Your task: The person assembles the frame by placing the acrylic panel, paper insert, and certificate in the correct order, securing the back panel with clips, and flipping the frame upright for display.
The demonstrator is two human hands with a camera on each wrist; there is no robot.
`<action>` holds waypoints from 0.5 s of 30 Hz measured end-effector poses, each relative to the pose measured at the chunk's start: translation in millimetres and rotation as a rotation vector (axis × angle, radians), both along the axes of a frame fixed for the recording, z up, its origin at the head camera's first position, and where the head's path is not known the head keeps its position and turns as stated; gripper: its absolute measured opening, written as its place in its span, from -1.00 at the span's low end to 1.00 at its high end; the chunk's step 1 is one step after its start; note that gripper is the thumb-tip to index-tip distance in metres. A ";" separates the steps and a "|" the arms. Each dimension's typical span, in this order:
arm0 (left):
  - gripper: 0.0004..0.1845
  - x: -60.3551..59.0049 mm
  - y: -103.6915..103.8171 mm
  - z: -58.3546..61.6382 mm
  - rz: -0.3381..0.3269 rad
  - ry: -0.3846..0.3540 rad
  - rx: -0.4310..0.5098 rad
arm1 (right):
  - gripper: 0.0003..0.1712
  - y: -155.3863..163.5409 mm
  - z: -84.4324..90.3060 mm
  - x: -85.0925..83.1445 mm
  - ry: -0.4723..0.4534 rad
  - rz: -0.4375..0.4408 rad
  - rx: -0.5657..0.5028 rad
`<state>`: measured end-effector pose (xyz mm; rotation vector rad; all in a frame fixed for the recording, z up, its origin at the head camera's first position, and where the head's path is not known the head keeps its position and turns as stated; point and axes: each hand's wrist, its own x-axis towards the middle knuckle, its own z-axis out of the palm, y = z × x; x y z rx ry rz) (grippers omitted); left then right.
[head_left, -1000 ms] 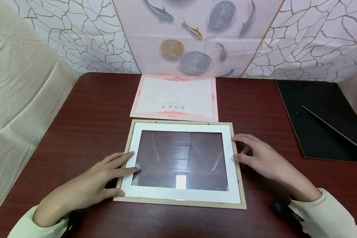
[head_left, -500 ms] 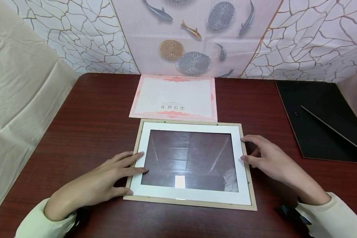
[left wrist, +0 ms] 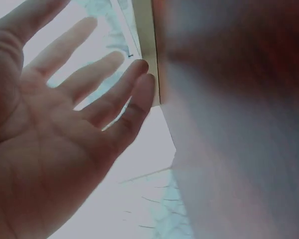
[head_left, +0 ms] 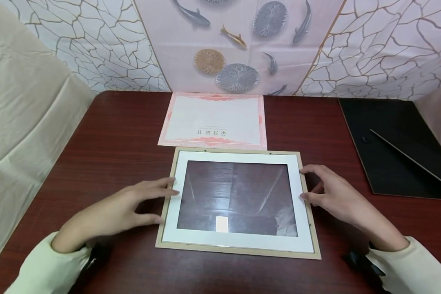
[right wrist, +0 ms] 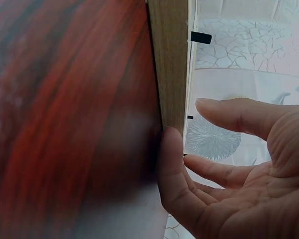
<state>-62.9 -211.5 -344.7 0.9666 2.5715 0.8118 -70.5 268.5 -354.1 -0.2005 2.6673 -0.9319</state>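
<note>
Upside-down heading on the certificate (head_left: 213,120)
A short line of red Chinese characters sits near its nearer edge, inverted to the head camera and too small to read.

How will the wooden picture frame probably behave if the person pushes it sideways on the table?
The picture frame lies flat on the smooth table, so it would probably slide easily rather than tip. Its wooden border looks stiff, so it should not bend. The glossy pane reflects light, which suggests glass or plastic; it may be fragile.
</note>
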 end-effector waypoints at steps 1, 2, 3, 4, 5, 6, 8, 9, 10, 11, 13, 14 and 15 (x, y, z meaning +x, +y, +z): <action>-0.38 -5.1 -2.4 0.8 0.027 -0.030 0.031 | -0.25 0.1 -0.1 -0.2 -0.002 0.000 -0.007; -0.39 -10.7 -4.7 1.4 0.052 -0.055 0.064 | -0.24 0.0 -0.3 -0.4 -0.004 0.000 -0.013; -0.39 -16.6 -6.7 1.9 0.082 -0.082 0.098 | -0.24 0.0 -0.4 -0.6 -0.005 0.001 -0.016; -0.38 -22.8 -8.6 2.4 0.112 -0.100 0.126 | -0.24 0.0 -0.6 -0.8 -0.006 0.001 -0.020; -0.38 -29.2 -10.2 2.8 0.140 -0.117 0.153 | -0.24 0.0 -0.8 -1.0 -0.006 0.000 -0.021; -0.37 -35.5 -11.4 2.9 0.170 -0.125 0.169 | -0.24 0.1 -1.0 -1.0 -0.005 0.000 -0.024; -0.35 -48.7 -12.5 3.3 0.227 -0.131 0.183 | -0.24 0.2 -1.4 -0.9 -0.004 -0.002 -0.028; -0.34 -55.4 -12.6 3.3 0.254 -0.131 0.181 | -0.23 0.4 -1.6 -0.8 -0.003 -0.003 -0.031; -0.33 -62.3 -12.6 3.4 0.279 -0.136 0.181 | -0.23 0.5 -1.8 -0.7 -0.002 -0.004 -0.032; -0.32 -69.5 -12.2 2.9 0.299 -0.146 0.185 | -0.23 0.7 -2.0 -0.5 0.001 -0.005 -0.033; -0.30 -84.3 -10.5 2.3 0.330 -0.163 0.184 | -0.24 0.9 -2.3 0.0 0.002 -0.006 -0.037; -0.28 -92.0 -9.3 1.7 0.344 -0.171 0.182 | -0.24 1.0 -2.5 0.2 0.002 -0.007 -0.039; -0.27 -99.9 -8.1 0.7 0.354 -0.178 0.185 | -0.24 1.0 -2.6 0.4 0.003 -0.007 -0.040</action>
